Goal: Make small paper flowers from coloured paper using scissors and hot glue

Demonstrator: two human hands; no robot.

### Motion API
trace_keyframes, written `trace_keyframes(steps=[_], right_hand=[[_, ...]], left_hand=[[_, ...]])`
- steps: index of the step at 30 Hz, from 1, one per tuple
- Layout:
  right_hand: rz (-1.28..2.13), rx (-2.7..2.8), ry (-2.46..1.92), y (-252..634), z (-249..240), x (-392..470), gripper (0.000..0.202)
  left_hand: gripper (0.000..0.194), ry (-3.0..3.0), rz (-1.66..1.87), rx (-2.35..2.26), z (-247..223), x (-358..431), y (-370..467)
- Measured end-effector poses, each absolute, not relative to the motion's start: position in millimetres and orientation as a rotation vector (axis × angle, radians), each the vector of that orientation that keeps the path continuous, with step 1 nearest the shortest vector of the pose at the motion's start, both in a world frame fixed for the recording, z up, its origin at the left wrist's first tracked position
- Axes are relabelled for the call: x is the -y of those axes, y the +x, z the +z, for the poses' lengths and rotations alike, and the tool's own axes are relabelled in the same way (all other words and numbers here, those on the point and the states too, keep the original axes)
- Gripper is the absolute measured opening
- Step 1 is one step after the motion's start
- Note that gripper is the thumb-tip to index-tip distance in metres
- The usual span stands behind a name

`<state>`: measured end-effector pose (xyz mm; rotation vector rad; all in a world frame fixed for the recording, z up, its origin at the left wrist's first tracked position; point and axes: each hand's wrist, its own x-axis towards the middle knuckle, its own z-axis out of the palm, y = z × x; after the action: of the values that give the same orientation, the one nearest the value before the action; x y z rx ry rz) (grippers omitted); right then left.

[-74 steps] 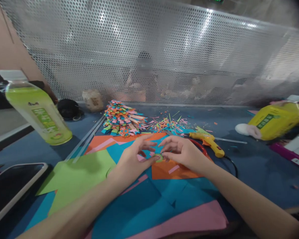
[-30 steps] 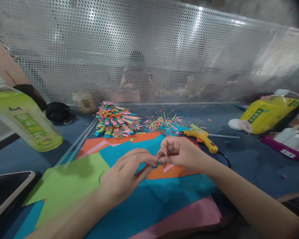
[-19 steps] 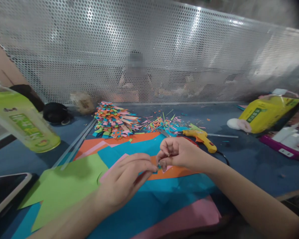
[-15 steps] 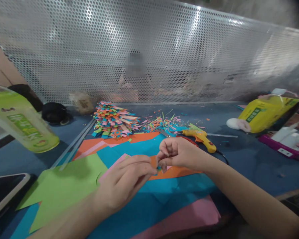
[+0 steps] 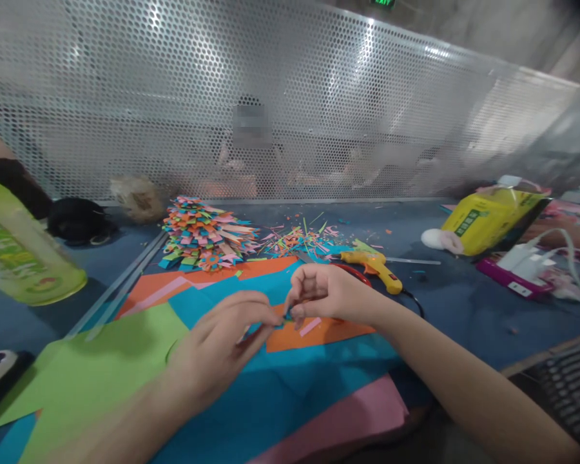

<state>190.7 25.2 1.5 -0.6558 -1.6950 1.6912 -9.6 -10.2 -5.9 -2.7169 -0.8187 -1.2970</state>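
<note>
1. Pinching a small blue piece (image 5: 287,316) between the fingertips of left hand (image 5: 222,338) and right hand (image 5: 326,293) — fingers curled on both.
2. Holding it over the orange sheet (image 5: 341,333), near its left edge — short of the glue gun (image 5: 374,266).

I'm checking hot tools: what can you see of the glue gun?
The glue gun looks plastic, yellow with an orange trigger. It lies on its side on the blue table, nozzle pointing left. A clear stick extends behind it; a black cord leaves its handle. The right hand is close by, not gripping it.
</note>
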Motion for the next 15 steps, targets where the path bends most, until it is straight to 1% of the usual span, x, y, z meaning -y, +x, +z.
trace_keyframes(steps=[2, 5, 10, 15], right_hand=[[1.553, 1.769, -0.653, 190.8, 0.3, -27.0, 0.024], [1.401, 1.877, -0.665, 190.2, -0.6, -28.0, 0.029], [1.398, 1.974, -0.689, 191.3, 2.3, -27.2, 0.03], [1.43, 1.929, -0.644, 192.7, 5.7, -27.5, 0.024]], left_hand=[[0.012, -2.645, -1.319, 0.965, -4.3, 6.1, -8.8], [0.008, -2.606, -1.32, 1.082, -6.3, 1.8, -9.9], [0.009, -2.615, -1.327, 1.085, -8.1, 0.6, -10.4], [0.009, -2.632, -1.33, 1.062, -9.1, -0.8, -11.5]])
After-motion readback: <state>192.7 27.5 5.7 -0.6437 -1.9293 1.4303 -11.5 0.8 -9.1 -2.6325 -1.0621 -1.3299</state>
